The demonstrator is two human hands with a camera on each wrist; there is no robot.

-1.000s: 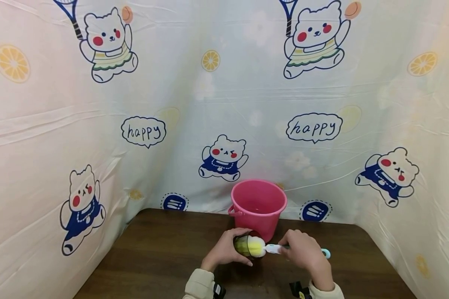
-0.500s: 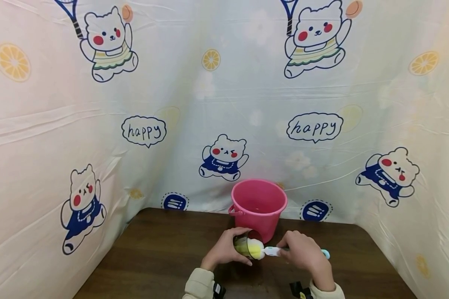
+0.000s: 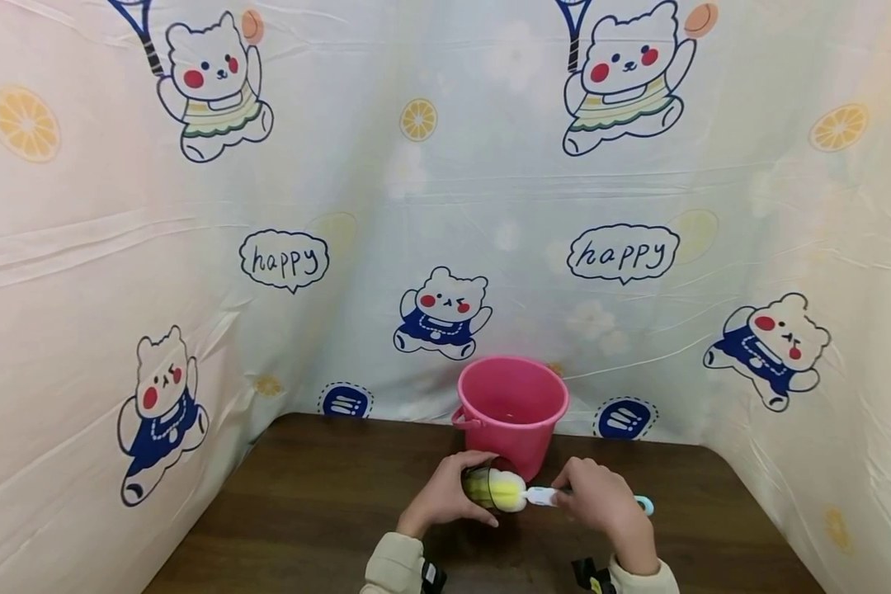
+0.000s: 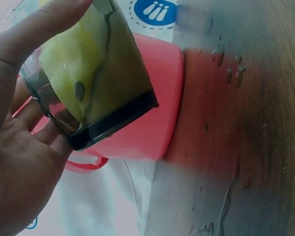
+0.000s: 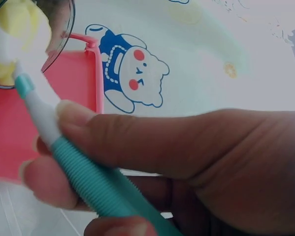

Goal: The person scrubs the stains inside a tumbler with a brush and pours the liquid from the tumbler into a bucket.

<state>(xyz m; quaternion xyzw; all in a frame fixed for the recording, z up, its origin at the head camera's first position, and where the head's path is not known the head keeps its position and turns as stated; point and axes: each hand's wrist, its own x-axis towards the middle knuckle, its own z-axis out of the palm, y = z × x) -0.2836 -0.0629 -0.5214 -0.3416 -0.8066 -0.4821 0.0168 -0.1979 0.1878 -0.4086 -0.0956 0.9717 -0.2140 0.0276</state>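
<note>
A dark, see-through cup (image 4: pixel 108 64) lies on its side in my left hand (image 3: pixel 445 497), whose thumb and fingers curl round its wall. Its mouth faces right. My right hand (image 3: pixel 600 500) grips the teal ribbed handle of a sponge bottle brush (image 5: pixel 95 182), thumb on top and fingers below. The brush's yellow and white sponge head (image 3: pixel 506 490) sits partly inside the cup, its back end at the mouth. In the left wrist view the yellow sponge shows through the cup wall.
Just behind both hands a pink bucket (image 3: pixel 516 412) stands on the dark wooden table (image 3: pixel 327 487), its handle hanging at the left. Drops and wet streaks lie on the wood. A printed curtain (image 3: pixel 445 198) closes off the back and sides.
The sponge head shifts slightly in the cup mouth, deeper half a second ago and a little further out now. Both hands keep their hold and nearly the same place.
</note>
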